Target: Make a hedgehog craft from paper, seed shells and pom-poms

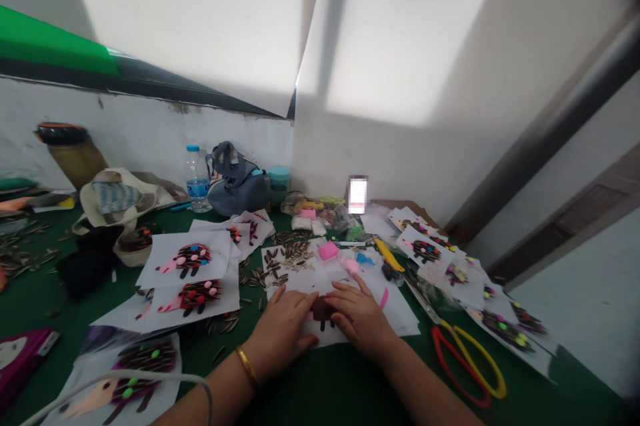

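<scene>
Ten fingers meet around the brown clay

And there it is, right between your hands: a brown modelling-clay piece (pixel 323 307), lying on a white paper sheet (pixel 403 317), with short dark legs (pixel 323 325) pointing towards you. Your left hand (pixel 281 321) frames its left side, your right hand (pixel 364 316) its right. The grip on both sides is loose, fingers spread and lightly bent, closed round nothing; how hard the tips press, I can't tell.

This looks like edge-shaping work, so go easy: flat finger pads, even pressure from both sides, short dabs rather than drags. Mind those legs; a thumb swept too low could smear them. Let your left hand steady the paper so it doesn't skate.

Just beyond, pale kernels (pixel 299 258) and striped sunflower seeds (pixel 256 277) sit by a pink clay block (pixel 329 251); keep your knuckles clear of them. Out right, a yellow utility knife (pixel 389 255), then the scissors (pixel 442 327) on the green surface (pixel 295 393). Hedgehog pictures flank you, left (pixel 193 259) and right (pixel 426 251), with a lit phone (pixel 357 195) upright at the back.
</scene>
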The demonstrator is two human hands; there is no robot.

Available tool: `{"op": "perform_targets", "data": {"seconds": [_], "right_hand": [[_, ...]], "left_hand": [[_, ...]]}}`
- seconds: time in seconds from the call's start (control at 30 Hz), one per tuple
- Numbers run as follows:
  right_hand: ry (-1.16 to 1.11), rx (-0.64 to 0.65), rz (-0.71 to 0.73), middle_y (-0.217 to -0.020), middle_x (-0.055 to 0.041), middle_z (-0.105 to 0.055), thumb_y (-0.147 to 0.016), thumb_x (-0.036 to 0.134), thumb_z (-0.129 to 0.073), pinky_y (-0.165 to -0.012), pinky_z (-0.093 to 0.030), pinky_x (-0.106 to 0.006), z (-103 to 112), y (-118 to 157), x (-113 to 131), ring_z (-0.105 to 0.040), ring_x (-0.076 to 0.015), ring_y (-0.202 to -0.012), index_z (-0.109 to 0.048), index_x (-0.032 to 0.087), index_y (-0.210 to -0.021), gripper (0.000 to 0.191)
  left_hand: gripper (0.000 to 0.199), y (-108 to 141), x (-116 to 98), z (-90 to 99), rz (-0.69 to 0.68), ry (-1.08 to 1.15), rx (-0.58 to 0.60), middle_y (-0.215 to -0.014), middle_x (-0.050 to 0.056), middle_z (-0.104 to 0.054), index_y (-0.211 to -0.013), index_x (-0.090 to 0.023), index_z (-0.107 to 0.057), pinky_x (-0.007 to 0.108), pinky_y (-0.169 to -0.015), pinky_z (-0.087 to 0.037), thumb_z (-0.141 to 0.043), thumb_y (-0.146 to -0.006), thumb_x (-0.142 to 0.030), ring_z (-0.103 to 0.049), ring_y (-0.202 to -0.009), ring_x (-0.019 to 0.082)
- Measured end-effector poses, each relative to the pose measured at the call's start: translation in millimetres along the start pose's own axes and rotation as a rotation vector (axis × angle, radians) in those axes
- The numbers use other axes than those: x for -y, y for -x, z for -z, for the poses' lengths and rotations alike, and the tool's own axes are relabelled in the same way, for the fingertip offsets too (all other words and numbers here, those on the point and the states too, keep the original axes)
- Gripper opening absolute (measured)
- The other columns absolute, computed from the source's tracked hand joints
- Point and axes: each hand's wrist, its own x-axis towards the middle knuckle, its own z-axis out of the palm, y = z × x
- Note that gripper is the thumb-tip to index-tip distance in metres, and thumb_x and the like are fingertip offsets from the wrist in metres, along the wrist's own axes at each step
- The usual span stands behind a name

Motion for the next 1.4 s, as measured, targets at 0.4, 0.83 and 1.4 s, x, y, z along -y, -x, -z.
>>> {"op": "perform_targets", "data": {"seconds": [0.4, 0.83, 1.4], "right_hand": [[0.046, 0.007, -0.087, -0.114, -0.0023, -0.068, -0.093, 0.035, -0.049, -0.112, -0.01, -0.055, -3, 1, -7, -0.051, -0.0241, -0.12, -0.068, 0.028, -0.108, 0.025], [0.029, 0.021, -0.081, -0.11, -0.0008, -0.07, -0.094, 0.035, -0.046, -0.113, -0.009, -0.055, 1, -1, -1, -0.054, -0.0227, -0.117, -0.069, 0.03, -0.106, 0.026], [0.014, 0.059, -0.063, -0.121, -0.0023, -0.065, -0.094, 0.039, -0.047, -0.113, -0.014, -0.055, 0, -1, -5, -0.049, -0.0251, -0.123, -0.065, 0.028, -0.116, 0.03]], "left_hand": [[0.054, 0, -13, 9.1, -0.031, -0.025, 0.018, -0.135, 0.004, -0.053, -0.122, -0.035, -0.054, 0.061, -0.112, -0.01, -0.072, -0.07, -0.037, -0.043, -0.127, 0.03], [0.057, -2, -14, 7.1, -0.12, 0.023, 0.07, -0.134, 0.002, -0.057, -0.129, -0.034, -0.051, 0.06, -0.113, 0.003, -0.069, -0.075, -0.039, -0.046, -0.127, 0.028], [0.054, -2, -13, 10.2, -0.074, 0.051, 0.059, -0.132, 0.0, -0.058, -0.127, -0.036, -0.052, 0.064, -0.111, 0.008, -0.069, -0.076, -0.04, -0.047, -0.124, 0.029]]}}
